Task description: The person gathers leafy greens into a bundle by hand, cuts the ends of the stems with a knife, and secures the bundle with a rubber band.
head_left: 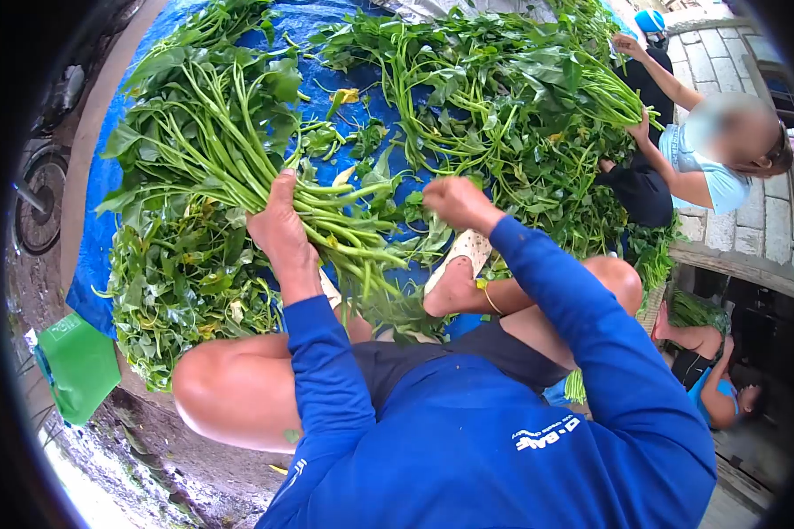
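My left hand is wrapped round a thick bunch of water spinach, its long green stems fanning out to leaves at the upper left. The cut stem ends stick out to the right, over my lap and feet. To the right of those ends, my right hand has its fingers curled closed above my sandalled foot. Whether its fingertips pinch a leaf or stem is hidden. Loose leaves and blurred green bits hang below the bunch, between my legs.
Heaps of greens cover the blue tarp, with another pile at left. A co-worker at right grips a bunch. Another person sits lower right. A green plastic container and a wheel are at left.
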Action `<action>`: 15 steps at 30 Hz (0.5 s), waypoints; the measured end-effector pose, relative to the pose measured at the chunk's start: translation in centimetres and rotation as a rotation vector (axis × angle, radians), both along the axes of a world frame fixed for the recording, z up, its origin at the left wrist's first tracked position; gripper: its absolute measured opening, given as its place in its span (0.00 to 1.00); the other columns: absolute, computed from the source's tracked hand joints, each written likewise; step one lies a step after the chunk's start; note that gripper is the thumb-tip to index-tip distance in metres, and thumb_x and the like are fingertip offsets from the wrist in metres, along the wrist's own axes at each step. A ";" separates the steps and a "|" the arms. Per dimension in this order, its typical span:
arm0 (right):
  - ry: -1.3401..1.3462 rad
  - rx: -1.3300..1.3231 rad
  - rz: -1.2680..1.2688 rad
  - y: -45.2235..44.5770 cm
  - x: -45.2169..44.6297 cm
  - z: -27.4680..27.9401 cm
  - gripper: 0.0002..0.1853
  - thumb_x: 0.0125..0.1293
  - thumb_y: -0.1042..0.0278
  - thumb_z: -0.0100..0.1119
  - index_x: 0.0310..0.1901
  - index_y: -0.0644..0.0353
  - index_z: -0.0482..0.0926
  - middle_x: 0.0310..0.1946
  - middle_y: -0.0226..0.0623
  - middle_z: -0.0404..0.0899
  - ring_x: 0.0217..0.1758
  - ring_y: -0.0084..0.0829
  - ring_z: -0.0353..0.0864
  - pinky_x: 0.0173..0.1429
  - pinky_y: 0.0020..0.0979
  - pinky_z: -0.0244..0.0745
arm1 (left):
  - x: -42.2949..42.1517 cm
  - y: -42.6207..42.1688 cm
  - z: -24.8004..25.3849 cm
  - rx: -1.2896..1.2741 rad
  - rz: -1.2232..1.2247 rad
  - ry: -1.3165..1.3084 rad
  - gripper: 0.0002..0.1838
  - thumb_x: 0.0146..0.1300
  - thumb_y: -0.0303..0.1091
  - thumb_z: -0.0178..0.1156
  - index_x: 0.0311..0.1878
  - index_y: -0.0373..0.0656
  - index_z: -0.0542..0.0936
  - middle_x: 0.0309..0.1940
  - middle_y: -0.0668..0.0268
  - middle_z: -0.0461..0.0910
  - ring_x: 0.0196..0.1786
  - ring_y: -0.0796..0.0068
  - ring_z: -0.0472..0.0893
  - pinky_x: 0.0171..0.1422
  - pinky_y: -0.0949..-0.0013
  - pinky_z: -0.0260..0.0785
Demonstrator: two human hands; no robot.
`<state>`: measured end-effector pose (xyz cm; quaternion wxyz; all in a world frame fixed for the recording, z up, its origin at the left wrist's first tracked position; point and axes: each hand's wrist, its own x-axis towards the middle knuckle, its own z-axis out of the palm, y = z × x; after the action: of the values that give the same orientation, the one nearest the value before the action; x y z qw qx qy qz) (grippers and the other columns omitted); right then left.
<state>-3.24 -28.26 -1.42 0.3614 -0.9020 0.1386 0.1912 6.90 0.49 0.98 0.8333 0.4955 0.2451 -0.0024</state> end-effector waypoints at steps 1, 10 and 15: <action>-0.044 -0.097 -0.015 -1.8 2.2 -3.2 0.17 0.72 0.57 0.60 0.49 0.56 0.93 0.45 0.51 0.92 0.51 0.55 0.92 0.62 0.48 0.85 | 0.0 -0.4 0.2 0.013 -0.016 0.021 0.25 0.65 0.23 0.75 0.65 0.31 0.82 0.54 0.61 0.86 0.48 0.71 0.86 0.56 0.65 0.81; -0.183 -0.281 -0.409 -2.2 14.0 -15.4 0.24 0.71 0.53 0.63 0.61 0.58 0.87 0.57 0.61 0.86 0.61 0.62 0.85 0.67 0.52 0.80 | 0.3 -3.3 0.3 0.101 -0.189 0.113 0.25 0.65 0.25 0.74 0.65 0.34 0.82 0.51 0.66 0.86 0.48 0.74 0.84 0.59 0.68 0.77; -0.102 -0.389 -0.441 -2.7 16.6 -16.0 0.21 0.68 0.55 0.69 0.57 0.57 0.88 0.59 0.54 0.82 0.63 0.58 0.83 0.69 0.50 0.79 | 0.8 -4.5 1.2 0.066 -0.186 0.101 0.30 0.64 0.23 0.75 0.70 0.36 0.78 0.55 0.65 0.85 0.51 0.74 0.84 0.61 0.68 0.77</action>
<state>13.38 -30.94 -17.40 0.2210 -0.9109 0.3470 0.0321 7.68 -3.98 2.19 0.7993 0.5425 0.2397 -0.0967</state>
